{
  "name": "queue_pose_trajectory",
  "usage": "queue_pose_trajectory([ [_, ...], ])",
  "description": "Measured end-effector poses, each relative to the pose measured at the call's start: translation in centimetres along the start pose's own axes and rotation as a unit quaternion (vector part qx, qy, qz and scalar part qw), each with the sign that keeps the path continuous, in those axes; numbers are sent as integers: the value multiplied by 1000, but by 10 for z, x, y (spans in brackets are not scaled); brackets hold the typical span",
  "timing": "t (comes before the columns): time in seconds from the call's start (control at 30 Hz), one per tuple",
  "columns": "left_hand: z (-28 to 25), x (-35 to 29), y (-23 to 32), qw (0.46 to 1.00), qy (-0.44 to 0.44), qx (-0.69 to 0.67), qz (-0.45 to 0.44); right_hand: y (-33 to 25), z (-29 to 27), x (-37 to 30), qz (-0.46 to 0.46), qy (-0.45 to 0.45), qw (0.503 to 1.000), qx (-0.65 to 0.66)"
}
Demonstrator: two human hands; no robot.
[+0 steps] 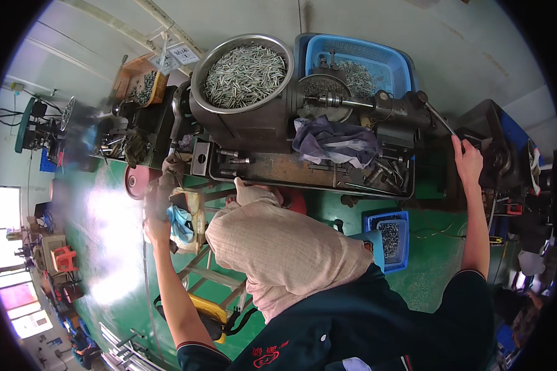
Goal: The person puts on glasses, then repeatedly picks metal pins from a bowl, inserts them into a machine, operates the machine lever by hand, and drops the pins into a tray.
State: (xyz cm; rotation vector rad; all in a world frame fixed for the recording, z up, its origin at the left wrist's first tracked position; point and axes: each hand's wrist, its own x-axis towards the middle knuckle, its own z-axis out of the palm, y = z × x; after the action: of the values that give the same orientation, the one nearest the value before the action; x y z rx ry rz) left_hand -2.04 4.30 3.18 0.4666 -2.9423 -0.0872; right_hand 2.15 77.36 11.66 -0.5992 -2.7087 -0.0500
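Note:
My right hand (467,162) is closed on the lower end of a metal lever (438,119), which slants up to the tailstock (397,108) of a lathe-like machine. On the other side, my left hand (157,229) is closed round the lower end of a dark grey, apparently wrapped handle (161,190); its fingers are partly hidden. Between my arms, the machine carries a steel bowl (198,86) heaped with small metal pins (244,75). A crumpled purple-grey cloth (337,143) drapes over the machine bed below the spindle (331,99).
Behind the spindle stands a blue plastic basket (387,57) with metal parts. A black tray (278,174) holds loose tools. Beige cloth (284,247) covers my lap. On the green floor is a blue bin (402,256) of small parts; a wooden box (124,83) sits far left.

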Motion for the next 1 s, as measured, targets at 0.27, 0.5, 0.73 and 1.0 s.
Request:
queue_pose_trajectory([
  [0.27,0,0,1,999,19,-35,17,-4,-1,-3,2,21,1000,-23],
  [0.5,4,1,-5,998,31,-48,34,-9,-1,-4,14,31,999,-28],
  [0.73,-1,0,-1,998,38,-47,30,-5,-2,5,36,-26,999,-7],
  [1.0,-2,-7,4,1000,14,-20,2,-70,47,84,-38,213,975,51],
])
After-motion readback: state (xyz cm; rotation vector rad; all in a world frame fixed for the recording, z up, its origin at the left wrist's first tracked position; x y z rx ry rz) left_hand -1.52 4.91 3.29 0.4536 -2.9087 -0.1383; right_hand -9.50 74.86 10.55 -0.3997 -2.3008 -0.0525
